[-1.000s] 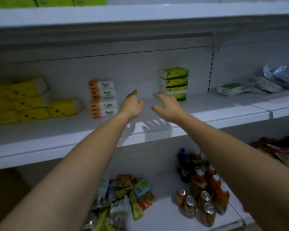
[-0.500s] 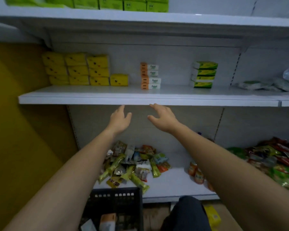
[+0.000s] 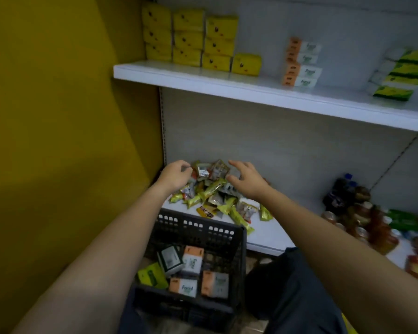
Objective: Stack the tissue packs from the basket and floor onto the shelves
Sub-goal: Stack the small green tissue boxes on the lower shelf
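The left hand (image 3: 176,175) and the right hand (image 3: 247,180) are held out over a heap of snack packets (image 3: 212,194) on the lower shelf (image 3: 270,235). The fingers of the left hand are loosely curled and nothing is seen in them; the fingers of the right hand are spread apart and nothing is held. Under the forearms a black basket (image 3: 198,225) is placed in front of this shelf. In it lie tissue packs: three orange-and-white packs (image 3: 192,260), a green pack (image 3: 152,274) and a dark pack (image 3: 170,257), which is tilted. On the upper shelf (image 3: 203,79) a yellow stack (image 3: 191,39) is seen at the left, an orange-and-white stack (image 3: 302,62) in the middle and a green stack (image 3: 401,73) at the right.
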`<state>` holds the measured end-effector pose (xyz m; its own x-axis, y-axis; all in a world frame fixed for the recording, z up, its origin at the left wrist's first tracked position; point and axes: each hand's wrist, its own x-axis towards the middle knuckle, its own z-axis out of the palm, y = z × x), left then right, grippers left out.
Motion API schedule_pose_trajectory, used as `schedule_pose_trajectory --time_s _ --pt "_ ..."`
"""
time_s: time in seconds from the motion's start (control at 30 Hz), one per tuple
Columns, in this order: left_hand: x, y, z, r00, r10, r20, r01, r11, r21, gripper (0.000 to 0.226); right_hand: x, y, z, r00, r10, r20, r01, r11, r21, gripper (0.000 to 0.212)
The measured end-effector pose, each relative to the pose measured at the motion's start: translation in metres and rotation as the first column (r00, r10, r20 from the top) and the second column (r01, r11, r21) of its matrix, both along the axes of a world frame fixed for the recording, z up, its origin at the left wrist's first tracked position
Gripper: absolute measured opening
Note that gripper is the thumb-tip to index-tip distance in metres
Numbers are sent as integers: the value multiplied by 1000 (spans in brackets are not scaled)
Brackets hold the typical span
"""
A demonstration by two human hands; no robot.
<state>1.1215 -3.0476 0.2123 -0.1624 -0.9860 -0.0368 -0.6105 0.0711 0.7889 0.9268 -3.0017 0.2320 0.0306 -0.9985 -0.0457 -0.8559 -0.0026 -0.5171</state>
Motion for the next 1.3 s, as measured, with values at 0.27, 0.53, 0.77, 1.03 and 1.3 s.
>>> schedule_pose_trajectory --time_s 0.27,0.53,0.77,1.03,1.3 --pt "38 -20 -123 994 98 57 -110 960 258 30 40 -29 -123 994 83 67 -98 955 279 54" --pt "72 -26 -272 982 122 143 -183 792 582 13 79 -50 -273 981 10 193 -125 796 592 52" --pt "96 -45 -396 970 51 237 -210 665 716 43 110 -64 -379 940 -228 253 -55 630 775 49" --pt "99 -100 -489 969 38 244 -189 748 636 54 138 -83 -462 680 -661 316 91 504 859 53" --pt "87 -135 -506 986 -57 160 -77 687 723 62 141 -93 -491 452 -852 266 172 375 911 44"
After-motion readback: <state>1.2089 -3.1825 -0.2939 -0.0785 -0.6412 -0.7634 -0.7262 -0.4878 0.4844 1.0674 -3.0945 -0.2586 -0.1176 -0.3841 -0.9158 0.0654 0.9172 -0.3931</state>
